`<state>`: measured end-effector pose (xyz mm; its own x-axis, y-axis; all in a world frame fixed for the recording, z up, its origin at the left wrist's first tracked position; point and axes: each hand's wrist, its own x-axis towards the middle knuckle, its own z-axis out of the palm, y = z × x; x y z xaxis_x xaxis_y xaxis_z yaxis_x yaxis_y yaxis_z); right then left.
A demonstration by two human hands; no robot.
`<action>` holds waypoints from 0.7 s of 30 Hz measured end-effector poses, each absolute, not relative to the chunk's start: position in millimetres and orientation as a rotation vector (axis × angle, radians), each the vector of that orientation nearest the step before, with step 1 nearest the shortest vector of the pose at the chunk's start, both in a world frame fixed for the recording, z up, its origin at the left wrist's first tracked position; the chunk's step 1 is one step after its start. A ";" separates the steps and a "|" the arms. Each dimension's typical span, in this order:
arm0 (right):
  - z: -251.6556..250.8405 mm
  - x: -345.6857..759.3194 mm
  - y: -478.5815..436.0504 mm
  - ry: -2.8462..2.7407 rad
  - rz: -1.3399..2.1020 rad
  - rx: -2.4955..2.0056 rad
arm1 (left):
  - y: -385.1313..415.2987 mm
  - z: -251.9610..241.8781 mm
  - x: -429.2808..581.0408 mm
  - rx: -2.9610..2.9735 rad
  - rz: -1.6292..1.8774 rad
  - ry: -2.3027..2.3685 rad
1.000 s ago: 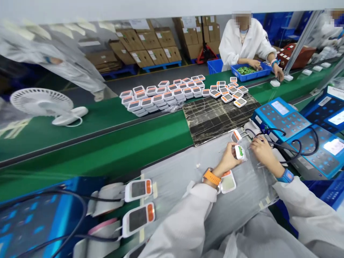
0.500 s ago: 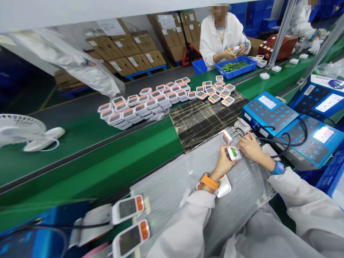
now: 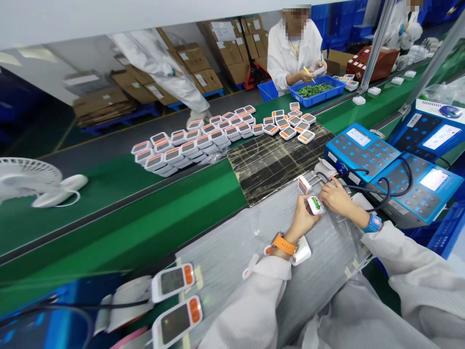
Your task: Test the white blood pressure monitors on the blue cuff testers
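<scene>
My left hand (image 3: 303, 217), with an orange watch on its wrist, is closed round a small white electronic device (image 3: 315, 205). The device's back faces up, and something green shows in its opening. At its right side are the curled, closed fingers of my right hand (image 3: 336, 198), which wears a blue wristband. Whatever lies between those fingers is too small or hidden to name. Just behind my left hand stands a similar orange-and-white device (image 3: 304, 184), tilted against metal rods. Partly covered by my left wrist, a white device (image 3: 302, 251) rests on the grey mat (image 3: 232, 257).
Blue testers (image 3: 363, 145) with black cables stand on the right. Stacked devices (image 3: 181, 150) line the far bench beside a black mat (image 3: 276, 160). Two screened devices (image 3: 173, 283) lie front left. Across the bench, a person (image 3: 294, 53) works at a blue tray (image 3: 319, 99).
My hands keep nearly the same grip on the device. In the background, a white-clothed person at left has moved right, and the person opposite has shifted the item in their hands.
</scene>
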<state>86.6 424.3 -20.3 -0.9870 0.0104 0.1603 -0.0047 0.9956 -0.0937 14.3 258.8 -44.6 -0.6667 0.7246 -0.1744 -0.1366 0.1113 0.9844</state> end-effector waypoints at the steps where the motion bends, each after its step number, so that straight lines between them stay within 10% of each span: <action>1: -20.5 87.7 426.2 -2.971 0.170 -0.002 | 258.8 -44.5 14.4 0.581 1.637 1.723; 21: -11.8 106.8 438.9 -2.994 0.297 0.272 | 259.4 -52.8 13.1 0.555 1.743 1.616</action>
